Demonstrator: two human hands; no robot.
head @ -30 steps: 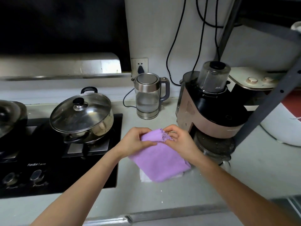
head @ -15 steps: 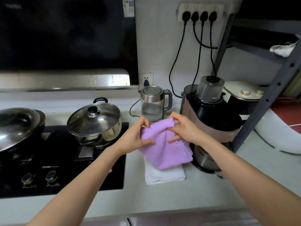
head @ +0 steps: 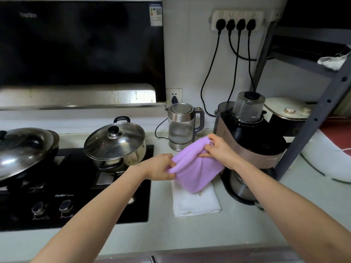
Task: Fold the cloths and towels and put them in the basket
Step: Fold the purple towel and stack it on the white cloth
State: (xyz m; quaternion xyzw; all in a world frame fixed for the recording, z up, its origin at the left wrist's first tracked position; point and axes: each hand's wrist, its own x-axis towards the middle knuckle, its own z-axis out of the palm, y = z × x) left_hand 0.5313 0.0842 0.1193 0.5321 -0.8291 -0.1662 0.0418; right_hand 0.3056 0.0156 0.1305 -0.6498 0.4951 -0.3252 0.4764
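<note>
- Two hands are holding one purple cloth (head: 195, 168) up off the table (head: 247, 230); the left hand (head: 161, 168) is pinching its lower-left corner with curled fingers, and the right hand (head: 218, 149) is pinching the upper-right edge, so both grips are closed on fabric, neither one spread wide.
- Between the two grips the cloth is sagging in a soft fold; directly below it a white towel (head: 195, 202) is lying flat and already folded on the table.
- To do this fold well, I judge the grips should be pulling apart just enough to take out the sag; the edges want matching before the cloth is being laid down, ideally onto the white towel beneath the grips.
- Just beyond the right grip a blender-like appliance (head: 252, 141) is standing close; behind the cloth a kettle (head: 182, 126) is sitting; to the left of the left grip a lidded pot (head: 115, 143) is resting on the stove (head: 76, 196), so wide swings look risky.
- No basket is showing anywhere; the cloth's far side and how many layers it has are hidden; the fingertips are buried in fabric.
</note>
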